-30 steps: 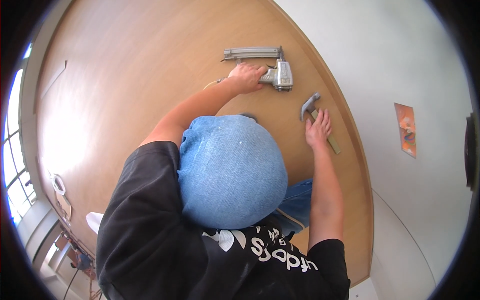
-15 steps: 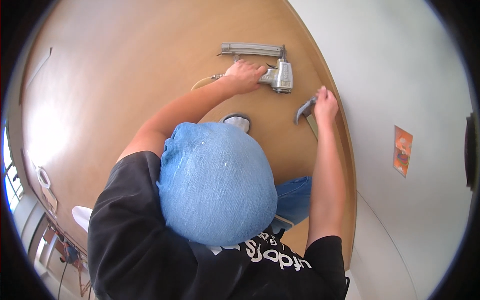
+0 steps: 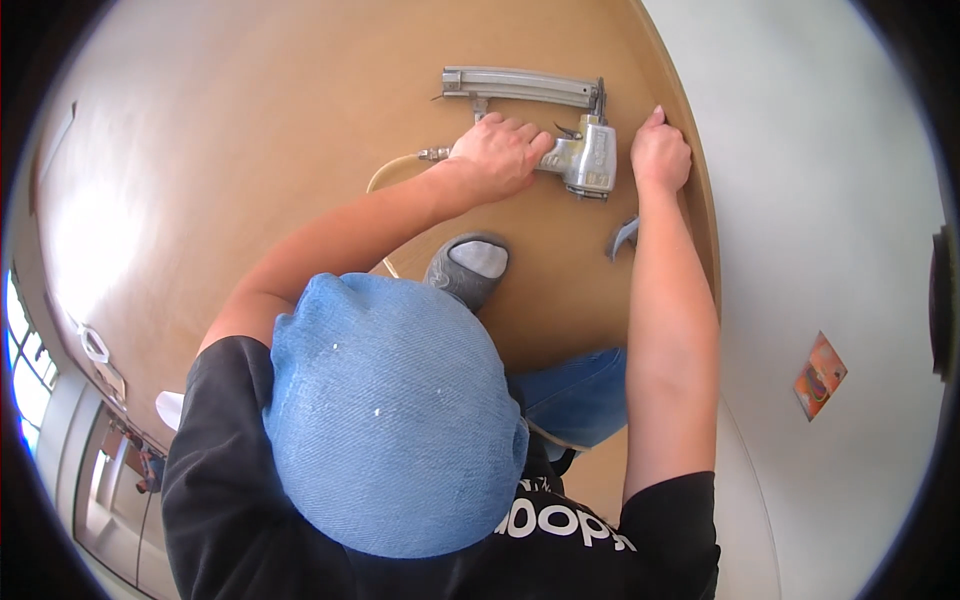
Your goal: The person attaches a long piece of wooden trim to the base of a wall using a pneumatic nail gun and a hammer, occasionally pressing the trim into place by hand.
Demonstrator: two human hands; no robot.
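Note:
My left hand (image 3: 503, 155) is closed around the grip of a silver nail gun (image 3: 592, 160), whose long magazine rail lies on the far side of the hand. A pale air hose (image 3: 378, 180) joins the grip at a metal fitting. Just right of the nail gun's head, my right hand (image 3: 660, 157) is curled with the thumb pointing away, beside the wooden edge strip (image 3: 692, 165). Whatever its fingers may hold is hidden. Close to my right forearm, a dark curved hammer head (image 3: 622, 237) shows on the brown surface, and the forearm covers the rest.
My foot in a grey slipper (image 3: 462, 278) rests on the brown surface (image 3: 300, 130). Beyond the edge strip is a white surface (image 3: 790, 200) with an orange card (image 3: 820, 375) on it. A person (image 3: 150, 468) is visible far off at lower left.
My right hand has moved forward, away from the hammer, to beside the edge strip. My left hand and the nail gun have shifted slightly right. More of my slippered foot shows.

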